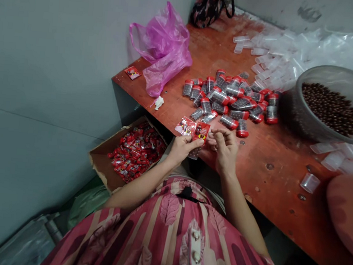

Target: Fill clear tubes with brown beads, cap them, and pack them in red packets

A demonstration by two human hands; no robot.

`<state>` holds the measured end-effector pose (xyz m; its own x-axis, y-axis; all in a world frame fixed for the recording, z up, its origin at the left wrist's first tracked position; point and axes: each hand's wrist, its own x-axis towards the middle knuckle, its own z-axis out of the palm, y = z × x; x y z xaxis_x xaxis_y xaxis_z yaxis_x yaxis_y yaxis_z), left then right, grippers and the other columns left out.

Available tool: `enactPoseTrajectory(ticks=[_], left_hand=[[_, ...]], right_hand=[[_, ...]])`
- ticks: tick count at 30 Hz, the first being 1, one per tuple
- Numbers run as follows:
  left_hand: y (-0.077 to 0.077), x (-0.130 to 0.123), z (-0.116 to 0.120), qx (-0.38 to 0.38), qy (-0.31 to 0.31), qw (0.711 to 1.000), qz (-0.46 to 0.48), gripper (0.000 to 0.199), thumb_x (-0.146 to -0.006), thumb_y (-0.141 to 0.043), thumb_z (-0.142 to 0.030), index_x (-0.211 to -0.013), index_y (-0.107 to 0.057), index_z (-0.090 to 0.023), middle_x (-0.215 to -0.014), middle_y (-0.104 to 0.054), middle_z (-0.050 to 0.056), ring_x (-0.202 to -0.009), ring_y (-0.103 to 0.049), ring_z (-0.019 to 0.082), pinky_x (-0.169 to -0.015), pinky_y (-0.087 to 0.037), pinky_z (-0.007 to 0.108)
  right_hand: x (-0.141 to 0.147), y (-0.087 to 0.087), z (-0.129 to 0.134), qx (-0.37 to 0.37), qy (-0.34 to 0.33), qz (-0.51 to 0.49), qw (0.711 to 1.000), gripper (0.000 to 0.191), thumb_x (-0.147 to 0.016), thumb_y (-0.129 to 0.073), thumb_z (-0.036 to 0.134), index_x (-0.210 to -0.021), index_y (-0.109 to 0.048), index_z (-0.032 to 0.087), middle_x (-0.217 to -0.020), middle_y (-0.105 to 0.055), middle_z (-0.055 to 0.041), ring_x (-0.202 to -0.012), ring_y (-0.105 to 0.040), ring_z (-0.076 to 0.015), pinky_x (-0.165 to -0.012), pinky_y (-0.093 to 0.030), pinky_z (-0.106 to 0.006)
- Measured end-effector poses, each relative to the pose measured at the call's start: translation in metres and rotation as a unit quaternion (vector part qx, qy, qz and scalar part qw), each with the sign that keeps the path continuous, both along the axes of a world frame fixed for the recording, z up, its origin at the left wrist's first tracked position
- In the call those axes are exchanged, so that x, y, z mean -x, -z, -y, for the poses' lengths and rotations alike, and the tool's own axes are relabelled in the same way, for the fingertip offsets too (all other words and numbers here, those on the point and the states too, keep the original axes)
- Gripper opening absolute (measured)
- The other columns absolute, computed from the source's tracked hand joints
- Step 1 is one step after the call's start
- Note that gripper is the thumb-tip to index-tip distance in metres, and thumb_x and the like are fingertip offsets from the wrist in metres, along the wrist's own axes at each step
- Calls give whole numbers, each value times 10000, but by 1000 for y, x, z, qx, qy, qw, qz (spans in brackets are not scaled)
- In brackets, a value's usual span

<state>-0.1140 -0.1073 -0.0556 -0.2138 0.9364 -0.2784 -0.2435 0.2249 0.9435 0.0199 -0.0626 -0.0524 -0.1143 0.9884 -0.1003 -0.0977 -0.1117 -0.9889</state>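
Observation:
Near the table's front edge, my left hand pinches a small red printed packet between thumb and fingers. Beside it lies another red and clear packet, close to the fingertips. A filled tube shows partly below my left hand. My right hand is just right of the packet, thumb and fingers drawn together; anything between them is too small to make out. Beyond both hands lies a pile of clear tubes with red caps, filled with dark beads.
A carton of red packets stands below the table's left edge. On the red table are a pink bag, a bowl of brown balls, empty clear tubes and a patterned bag. A pink object is at right.

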Motion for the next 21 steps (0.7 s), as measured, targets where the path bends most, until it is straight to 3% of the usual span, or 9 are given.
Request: enactPoseTrajectory(ticks=[3,7,14,18,21], left_hand=[[0,-5,-7,-4,-63,989,137,320,-644,-788,-418,-668,-668,-122,-607,-599,-14,-541,-497,74,-552,-380,213],[-4,-12,-12,-4,-62,971,231,350,-635,-799,-439,-669,-657,-121,-579,-588,-19,-515,-505,61,-507,-370,192],[-7,-13,-12,31,-96,965,240,451,-512,-865,-438,-748,-677,-102,-663,-688,39,-585,-627,130,-608,-482,258],[-9,-13,-16,21,-118,959,257,448,-518,-859,-454,-697,-648,-102,-678,-702,59,-649,-662,157,-658,-490,269],[-13,-14,-16,8,-104,955,279,462,-529,-848,-479,-719,-645,-111,-736,-720,80,-783,-693,210,-736,-509,304]], right_hand=[[-2,2,22,46,-47,-7,998,323,-753,-707,451,-938,-590,214,-809,-657,2,-659,-639,-124,-602,-555,-262],[1,3,38,70,-55,-12,996,297,-701,-758,402,-859,-611,199,-685,-647,24,-573,-637,-131,-573,-570,-292],[7,6,40,9,-21,47,999,242,-741,-726,370,-886,-662,189,-799,-695,-22,-670,-657,-146,-583,-572,-283],[11,12,44,23,-24,-6,999,322,-691,-769,352,-951,-644,208,-912,-710,-27,-757,-683,-160,-668,-597,-313],[12,12,42,45,1,-25,999,275,-678,-780,315,-888,-648,198,-829,-706,-6,-709,-678,-140,-696,-595,-310]])
